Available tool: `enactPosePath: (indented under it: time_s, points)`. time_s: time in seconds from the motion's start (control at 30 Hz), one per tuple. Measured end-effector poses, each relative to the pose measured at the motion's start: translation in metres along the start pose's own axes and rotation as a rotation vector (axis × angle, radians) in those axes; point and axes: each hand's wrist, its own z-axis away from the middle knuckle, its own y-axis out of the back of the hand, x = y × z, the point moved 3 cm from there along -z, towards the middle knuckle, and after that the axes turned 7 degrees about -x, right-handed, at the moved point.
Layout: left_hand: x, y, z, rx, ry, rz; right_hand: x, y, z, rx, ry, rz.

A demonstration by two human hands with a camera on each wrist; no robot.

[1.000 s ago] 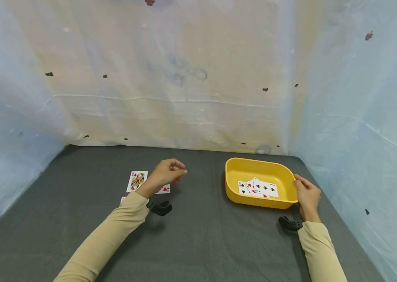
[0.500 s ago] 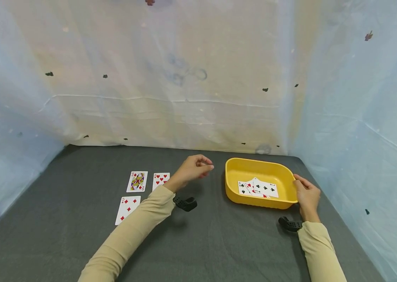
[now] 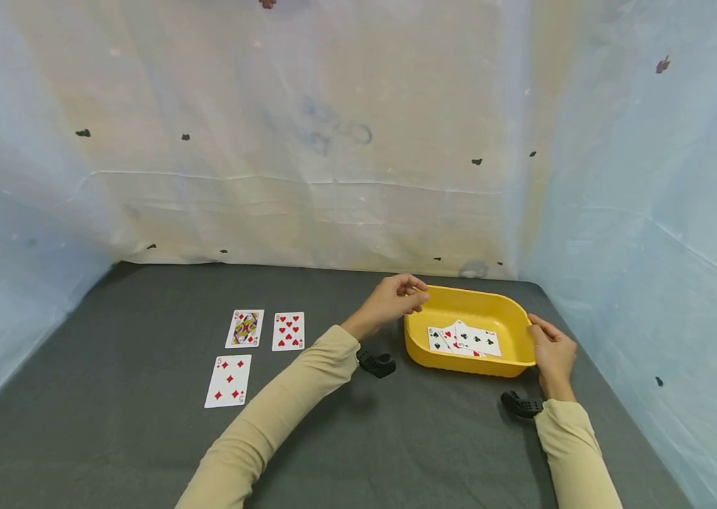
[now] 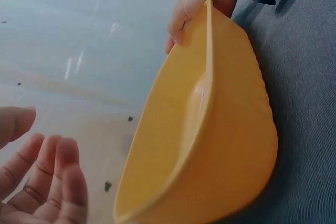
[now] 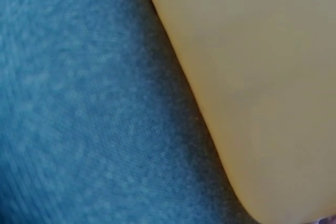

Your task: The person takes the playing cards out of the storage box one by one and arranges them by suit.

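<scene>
In the head view, my left hand [image 3: 389, 302] hovers at the left end of a yellow plastic tray [image 3: 460, 365], fingers loosely bent and holding nothing. The left wrist view shows a gap between the thumb and fingers of that left hand [image 4: 44, 182], apart from the tray's wall [image 4: 241, 129]. My right hand [image 3: 552, 352] grips the tray's right rim, thumb on the near side. Several overlapping playing cards [image 3: 481, 341] lie face up inside, with clubs, hearts and spades showing. The right wrist view holds only the tray's side [image 5: 262, 103] and dark cloth.
On the dark cloth-covered table [image 3: 142, 438], left of the tray, lie a queen of diamonds [image 3: 245, 329], a hearts card [image 3: 288, 331] and a five of diamonds [image 3: 228, 381]. A pale sheet [image 3: 333, 212] hangs behind the table and along both sides.
My left hand has moved right from above the loose cards to the tray's left end, uncovering the hearts card and the five of diamonds. My right hand has kept its grip on the tray.
</scene>
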Motion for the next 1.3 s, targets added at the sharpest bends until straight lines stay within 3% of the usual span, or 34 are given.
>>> enactPosePath:
  time_s: [0.33, 0.5, 0.67, 0.97, 1.3]
  points:
    - [0.001, -0.028, -0.015, -0.034, -0.029, -0.028, -0.001, -0.006, -0.001, -0.011, -0.003, 0.01]
    - [-0.006, -0.043, -0.027, -0.041, 0.028, -0.023, -0.001, -0.006, 0.001, 0.001, -0.002, -0.002]
    - [-0.01, -0.054, -0.033, -0.047, 0.085, -0.108, -0.001, -0.009, 0.004, 0.002, 0.013, -0.033]
    - [-0.018, -0.064, -0.039, -0.062, 0.124, -0.211, -0.001, -0.014, 0.002, 0.0, 0.022, -0.032]
    - [-0.034, -0.074, -0.052, 0.016, 0.198, -0.284, -0.001, -0.014, 0.001, -0.018, 0.024, -0.013]
